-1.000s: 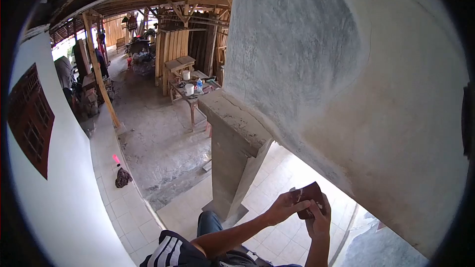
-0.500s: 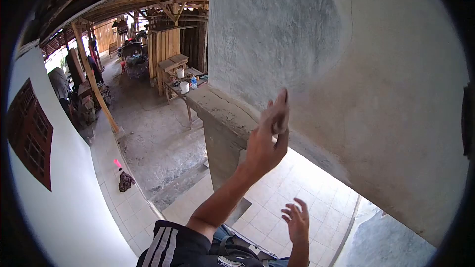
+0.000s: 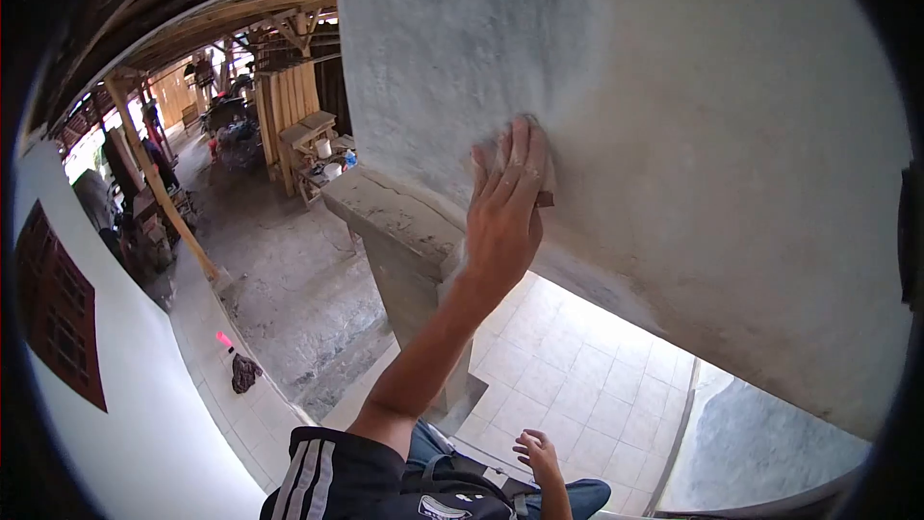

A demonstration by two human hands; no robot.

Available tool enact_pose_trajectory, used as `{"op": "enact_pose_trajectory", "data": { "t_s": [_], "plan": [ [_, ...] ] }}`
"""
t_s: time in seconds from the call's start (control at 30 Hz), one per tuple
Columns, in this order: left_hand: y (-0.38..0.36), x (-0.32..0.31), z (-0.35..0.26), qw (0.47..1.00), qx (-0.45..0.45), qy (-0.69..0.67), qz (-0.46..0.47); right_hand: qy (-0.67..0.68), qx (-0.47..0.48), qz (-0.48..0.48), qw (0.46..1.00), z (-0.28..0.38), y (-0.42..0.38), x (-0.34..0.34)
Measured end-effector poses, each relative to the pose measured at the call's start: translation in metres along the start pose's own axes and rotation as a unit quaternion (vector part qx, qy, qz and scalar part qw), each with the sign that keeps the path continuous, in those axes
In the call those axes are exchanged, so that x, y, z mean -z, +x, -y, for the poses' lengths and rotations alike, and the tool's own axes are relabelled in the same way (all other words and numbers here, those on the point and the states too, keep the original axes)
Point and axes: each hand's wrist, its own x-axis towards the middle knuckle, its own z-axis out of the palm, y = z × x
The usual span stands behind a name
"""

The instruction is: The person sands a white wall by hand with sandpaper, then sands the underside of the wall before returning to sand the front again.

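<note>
My left hand (image 3: 505, 188) presses against the plastered wall (image 3: 674, 135), fingers pointing up. Under the palm and fingers is a small flat piece that looks like folded sandpaper (image 3: 546, 198); only its brownish edge shows beside the hand. Pale dust marks the fingers. A dark grey patch (image 3: 462, 29) covers the wall's upper left part, beside lighter plaster. Low in the view, my right hand (image 3: 541, 455) hangs near my body with fingers loosely bent and nothing visible in it.
Left of the wall juts a rough concrete ledge (image 3: 385, 212) with crumbs on it. White floor tiles (image 3: 577, 356) lie below. A dark bundle (image 3: 244, 373) rests on the walkway at left. Farther back stand a wooden post (image 3: 164, 183) and a bench with a white container (image 3: 333, 170).
My left hand has gone from held off the wall to flat against it, higher up. My right hand has lowered, its fingers less spread. The view has shifted right.
</note>
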Motion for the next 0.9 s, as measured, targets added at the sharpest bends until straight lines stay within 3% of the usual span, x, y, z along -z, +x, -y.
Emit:
{"op": "enact_pose_trajectory", "data": {
  "t_s": [0.13,0.23,0.47,0.53,0.6,0.73,0.8,0.9],
  "plan": [
    [-0.059,-0.024,-0.017,0.997,0.049,-0.032,0.046,-0.016,-0.034,-0.03,0.999,-0.044,0.024,0.003],
    [-0.071,-0.022,-0.015,0.998,0.033,-0.02,0.056,-0.077,-0.045,-0.039,0.995,-0.076,0.041,0.004],
    [-0.015,-0.015,-0.011,1.0,0.016,-0.024,-0.001,-0.2,-0.01,-0.029,0.979,-0.104,0.034,0.004],
    [-0.038,-0.023,-0.016,0.999,0.025,-0.039,0.019,-0.247,-0.004,-0.025,0.969,-0.103,0.036,0.001],
    [-0.061,-0.03,-0.018,0.998,0.026,-0.052,0.031,-0.302,0.018,-0.019,0.953,-0.154,0.069,0.013],
    [-0.062,-0.019,-0.023,0.994,0.051,-0.078,0.048,-0.366,-0.015,0.003,0.931,-0.106,0.028,-0.002],
    [-0.051,-0.007,-0.027,0.991,0.062,-0.112,0.042,-0.316,-0.002,0.006,0.949,-0.113,0.032,0.003],
    [-0.058,0.01,-0.029,0.958,0.101,-0.255,0.083,-0.25,0.091,-0.019,0.964,-0.101,0.044,0.01]
  ]
}}
